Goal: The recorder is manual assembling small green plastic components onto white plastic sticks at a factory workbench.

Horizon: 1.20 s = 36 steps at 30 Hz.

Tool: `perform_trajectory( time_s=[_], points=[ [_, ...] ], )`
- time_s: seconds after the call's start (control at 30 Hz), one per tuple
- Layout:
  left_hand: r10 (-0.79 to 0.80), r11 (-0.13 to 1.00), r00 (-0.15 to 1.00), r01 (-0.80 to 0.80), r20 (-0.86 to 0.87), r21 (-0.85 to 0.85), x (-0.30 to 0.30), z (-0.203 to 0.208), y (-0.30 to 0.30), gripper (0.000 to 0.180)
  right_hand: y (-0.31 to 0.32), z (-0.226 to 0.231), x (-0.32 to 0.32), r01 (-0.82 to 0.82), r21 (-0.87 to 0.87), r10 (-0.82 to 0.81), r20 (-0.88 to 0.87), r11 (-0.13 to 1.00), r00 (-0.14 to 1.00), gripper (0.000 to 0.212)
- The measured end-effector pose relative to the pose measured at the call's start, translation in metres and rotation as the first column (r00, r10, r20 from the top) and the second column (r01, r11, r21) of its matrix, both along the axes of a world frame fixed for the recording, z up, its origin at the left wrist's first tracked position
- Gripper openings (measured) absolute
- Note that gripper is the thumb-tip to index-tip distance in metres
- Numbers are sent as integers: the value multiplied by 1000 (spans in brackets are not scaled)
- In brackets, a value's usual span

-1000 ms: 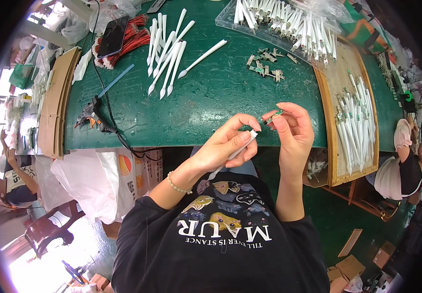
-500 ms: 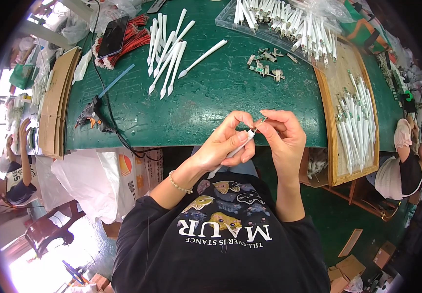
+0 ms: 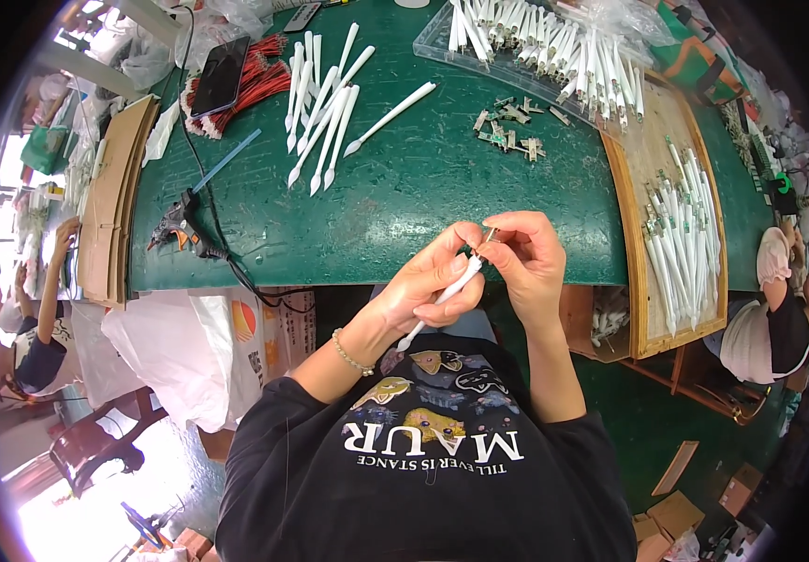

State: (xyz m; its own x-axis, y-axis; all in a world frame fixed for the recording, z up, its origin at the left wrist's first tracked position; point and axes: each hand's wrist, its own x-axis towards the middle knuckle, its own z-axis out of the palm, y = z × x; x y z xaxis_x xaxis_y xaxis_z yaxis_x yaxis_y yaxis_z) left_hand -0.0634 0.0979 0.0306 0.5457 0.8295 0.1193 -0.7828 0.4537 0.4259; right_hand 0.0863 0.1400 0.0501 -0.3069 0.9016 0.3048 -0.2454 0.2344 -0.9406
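My left hand [image 3: 423, 286] is closed around a white candle-shaped stick [image 3: 411, 336] with a pointed tip. The stick slants, its tip down toward my shirt and its other end up between both hands. Close against that upper end, my right hand [image 3: 531, 272] pinches a small thin part [image 3: 491, 234], greenish and metallic; its exact kind is mostly hidden by the fingers. Beyond my hands lie several similar white sticks [image 3: 389, 118] on the green table [image 3: 386, 215]. A small heap of green-and-metal pieces [image 3: 532, 148] rests to their right.
A hot glue gun [image 3: 180, 225] with a cable lies at left, near a cardboard stack [image 3: 105, 215]. A phone [image 3: 221, 77] sits on red wires [image 3: 266, 82]. White sticks fill a clear tray [image 3: 437, 49] and a wooden tray [image 3: 623, 211]. Other people work at both sides.
Both hands have shifted slightly left, still close together. The stick has tilted steeper, and the small part in my right fingers has turned more upright.
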Motion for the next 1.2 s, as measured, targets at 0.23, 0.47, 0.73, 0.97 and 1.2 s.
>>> perform_trajectory(
  time_s=[0.23, 0.47, 0.73, 0.97, 1.2],
  points=[
    [-55, 996, 990, 63, 133, -61, 0, -1, 1, 20, 1, 1, 9, -85, -107, 84, -10, 991, 996, 21],
    [-96, 992, 981, 108, 170, -68, -1, -2, 1, 18, 4, 4, 12, -143, -80, 142, -18, 986, 990, 19],
    [-87, 989, 980, 107, 180, -104, 2, -6, 2, 19, 3, -3, 11, -174, -96, 167, -84, 980, 982, 18],
    [-49, 995, 989, 60, 137, -75, 3, -8, 3, 20, -3, -20, 17, -96, 4, 96, -11, 995, 995, 20],
    [-13, 997, 1000, 12, -15, -73, 3, -5, 6, 18, -2, -17, 18, -43, 48, 42, 25, 998, 999, 16]
  ],
)
